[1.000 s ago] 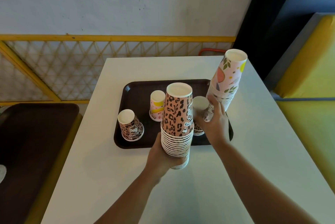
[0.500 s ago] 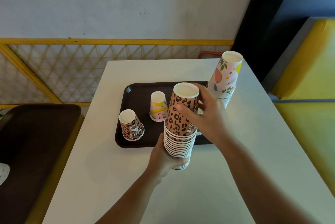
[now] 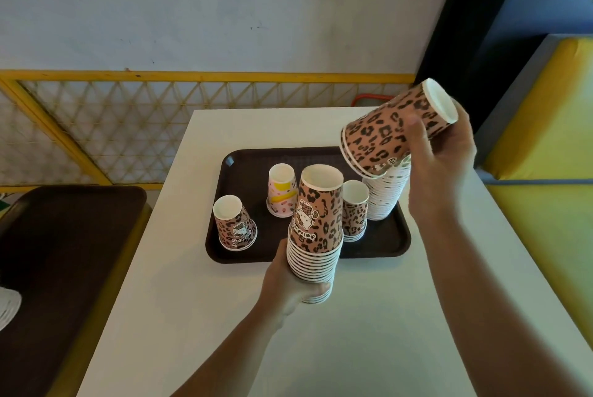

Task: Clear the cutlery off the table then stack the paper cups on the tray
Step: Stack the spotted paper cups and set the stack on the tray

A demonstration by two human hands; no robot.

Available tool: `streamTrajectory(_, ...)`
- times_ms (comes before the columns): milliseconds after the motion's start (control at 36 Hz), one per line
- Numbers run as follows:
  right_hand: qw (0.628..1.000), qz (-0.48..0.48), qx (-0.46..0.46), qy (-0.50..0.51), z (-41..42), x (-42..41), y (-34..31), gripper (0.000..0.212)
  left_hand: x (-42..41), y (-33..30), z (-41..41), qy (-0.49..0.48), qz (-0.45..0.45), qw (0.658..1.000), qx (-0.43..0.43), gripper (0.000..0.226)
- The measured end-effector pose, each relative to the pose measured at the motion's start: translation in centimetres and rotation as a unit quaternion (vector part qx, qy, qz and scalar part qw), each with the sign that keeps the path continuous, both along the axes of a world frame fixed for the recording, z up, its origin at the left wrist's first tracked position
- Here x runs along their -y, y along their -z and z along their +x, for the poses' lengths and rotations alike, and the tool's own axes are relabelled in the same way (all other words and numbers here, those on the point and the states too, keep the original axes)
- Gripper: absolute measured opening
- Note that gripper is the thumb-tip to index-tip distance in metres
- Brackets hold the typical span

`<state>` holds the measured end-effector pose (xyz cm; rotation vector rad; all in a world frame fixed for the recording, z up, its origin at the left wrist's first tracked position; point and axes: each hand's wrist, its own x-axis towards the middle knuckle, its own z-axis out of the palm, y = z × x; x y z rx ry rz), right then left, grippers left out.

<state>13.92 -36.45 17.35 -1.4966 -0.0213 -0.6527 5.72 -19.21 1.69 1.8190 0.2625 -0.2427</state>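
A person stands at a white bench (image 3: 321, 348) with a dark brown tray (image 3: 378, 242) lying near its far half. The left hand (image 3: 288, 284) grips the lower part of a tall stack of upside-down leopard-print cups (image 3: 316, 226), fingers (image 3: 316, 288) curled round the nested rims; the stack is upright at the tray's near edge. The right hand (image 3: 439, 156) holds a few nested leopard-print cups (image 3: 394, 130) in the air, tilted with their bases up and to the right, thumb across the side and the other fingers wrapped behind. These lifted cups hang just above a tall stack of cups (image 3: 385, 194) standing at the tray's right side. Also upside down on the tray are a short leopard stack (image 3: 354, 210), a pink and yellow cup (image 3: 281, 191) and, nearest the left edge, a tilted single leopard cup (image 3: 236, 225). A second dark tray (image 3: 64, 252) lies to the left, and a yellow lattice railing (image 3: 128, 127) runs behind the bench.
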Motion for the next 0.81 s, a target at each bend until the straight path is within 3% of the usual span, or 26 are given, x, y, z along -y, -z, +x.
streamTrajectory(389, 0.963, -0.225, -0.146, 0.002, 0.9, -0.3, 9.7, 0.062, 0.3, -0.5, 0.7, 0.01, -0.011, 1.0, -0.023, 0.095)
streamTrajectory(528, 0.972, -0.206, -0.109, 0.003, -0.4, -1.1, 8.1, 0.064, 0.5, -0.4, 0.7, 0.009, -0.005, 1.0, -0.012, 0.098)
streamTrajectory(611, 0.977, -0.186, -0.077, -0.077, -1.5, -1.9, 6.1, 0.064, 0.6, -0.3, 0.6, 0.015, 0.007, 1.0, 0.001, 0.098)
streamTrajectory(722, 0.942, -0.254, -0.129, -0.179, -2.4, -2.4, 5.2, 0.076, 0.9, -0.3, 0.7, 0.013, 0.008, 1.0, 0.005, 0.098)
streamTrajectory(806, 0.924, -0.279, -0.16, -0.207, -2.8, -2.4, 5.0, 0.069, 1.1, -0.3, 0.7, 0.018, 0.011, 1.0, 0.005, 0.098)
